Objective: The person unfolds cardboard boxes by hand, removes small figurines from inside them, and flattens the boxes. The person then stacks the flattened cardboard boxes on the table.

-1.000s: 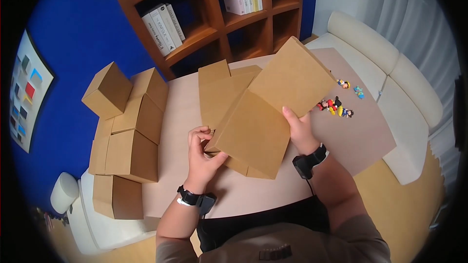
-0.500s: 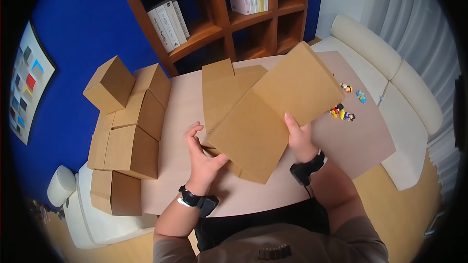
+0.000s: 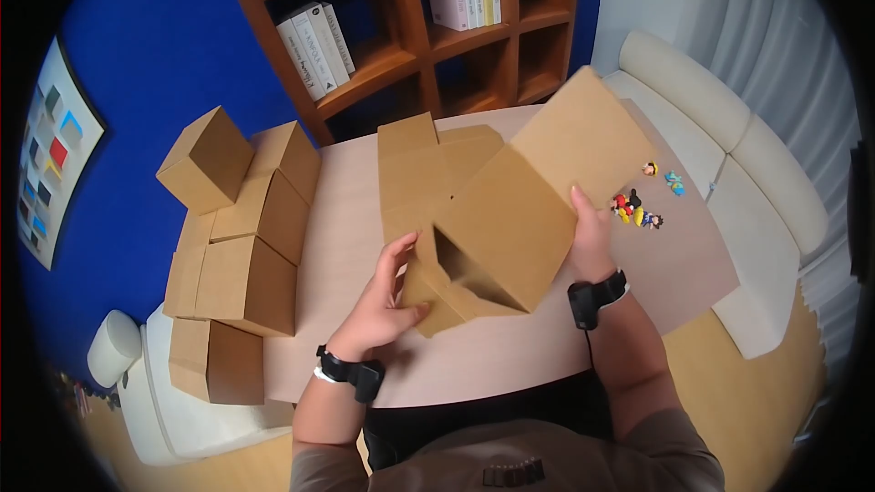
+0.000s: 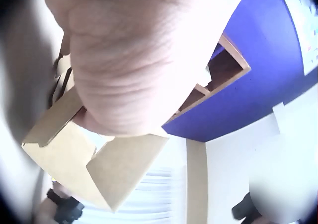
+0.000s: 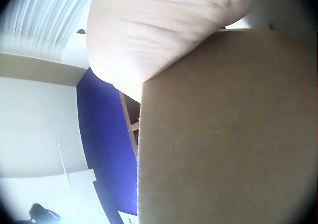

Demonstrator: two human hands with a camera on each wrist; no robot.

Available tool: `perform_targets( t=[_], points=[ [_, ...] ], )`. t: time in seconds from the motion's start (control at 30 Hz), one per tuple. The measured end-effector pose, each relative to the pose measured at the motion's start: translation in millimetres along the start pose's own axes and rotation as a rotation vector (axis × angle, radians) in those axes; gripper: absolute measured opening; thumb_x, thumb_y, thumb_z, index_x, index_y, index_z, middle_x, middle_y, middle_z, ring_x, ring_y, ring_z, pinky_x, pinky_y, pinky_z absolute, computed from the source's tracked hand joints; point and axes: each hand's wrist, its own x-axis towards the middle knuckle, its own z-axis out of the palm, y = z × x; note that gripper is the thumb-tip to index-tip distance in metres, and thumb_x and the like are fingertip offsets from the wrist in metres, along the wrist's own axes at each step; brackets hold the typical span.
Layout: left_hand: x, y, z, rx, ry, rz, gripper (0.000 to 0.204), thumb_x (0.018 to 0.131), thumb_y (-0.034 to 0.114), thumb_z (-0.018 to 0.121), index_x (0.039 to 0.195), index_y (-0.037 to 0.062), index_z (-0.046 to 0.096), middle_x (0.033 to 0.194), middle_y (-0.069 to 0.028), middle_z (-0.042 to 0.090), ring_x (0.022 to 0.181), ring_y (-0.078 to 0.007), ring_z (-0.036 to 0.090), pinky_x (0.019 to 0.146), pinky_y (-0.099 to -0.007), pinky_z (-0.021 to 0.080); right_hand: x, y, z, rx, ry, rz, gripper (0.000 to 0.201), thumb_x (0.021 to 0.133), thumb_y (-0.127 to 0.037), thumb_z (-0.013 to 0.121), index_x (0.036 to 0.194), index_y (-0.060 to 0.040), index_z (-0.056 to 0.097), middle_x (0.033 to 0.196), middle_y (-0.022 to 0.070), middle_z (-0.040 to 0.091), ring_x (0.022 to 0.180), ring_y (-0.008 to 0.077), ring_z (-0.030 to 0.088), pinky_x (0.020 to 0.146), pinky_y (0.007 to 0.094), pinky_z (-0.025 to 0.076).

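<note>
Between your two palms, the brown, partly open cardboard box (image 3: pixel 510 228) is held over the pale, flat worktop (image 3: pixel 670 282), its long axis slanting from lower left to upper right in the head view. Your left hand (image 3: pixel 374 314) is nearer the gaping end: it pinches the creased cardboard flaps (image 3: pixel 439 299), with the dark slot (image 3: pixel 460 264) just to its right. Your right hand (image 3: pixel 592 241) grips the opposite side, beside the raised square panel (image 3: pixel 588 137).
</note>
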Motion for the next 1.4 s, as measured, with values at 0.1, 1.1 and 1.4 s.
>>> perform_targets(
  t=[0.1, 1.1, 1.4],
  points=[
    [1, -6, 5, 0.330, 0.050, 0.031, 0.099, 0.081, -0.003, 0.075, 0.163, 0.0062, 0.020, 0.159, -0.0219, 0.041, 0.153, -0.0319, 0.038, 0.123, -0.0405, 0.032, -6, 22, -6, -0.122, -0.121, -0.004, 0.034, 0.105, -0.011, 0.060, 0.135, 0.0050, 0.059, 0.132, 0.0113, 0.067, 0.118, 0.0182, 0.064, 0.101, 0.0340, 0.049],
    [4, -8, 8, 1.203, 0.275, 0.526, 0.077, 0.070, 0.001, 0.080, 0.140, 0.0258, 0.062, 0.153, -0.0141, 0.052, 0.116, -0.0370, 0.061, 0.086, -0.0430, 0.059, 3, 30, 5, -0.361, -0.457, -0.352, 0.041, 0.103, -0.035, 0.070, 0.116, 0.0040, 0.070, 0.107, 0.0105, 0.072, 0.098, 0.0183, 0.067, 0.087, 0.0347, 0.053],
    [-5, 9, -31, 1.120, -0.047, 0.280, 0.066, 0.075, -0.007, 0.068, 0.131, 0.0269, 0.076, 0.144, -0.0020, 0.066, 0.112, -0.0322, 0.065, 0.094, -0.0383, 0.058, 2, 22, 14, -0.948, -0.459, -0.219, 0.062, 0.081, -0.028, 0.090, 0.133, -0.0054, 0.063, 0.122, 0.0164, 0.064, 0.116, 0.0340, 0.065, 0.098, 0.0436, 0.053]
  ],
)
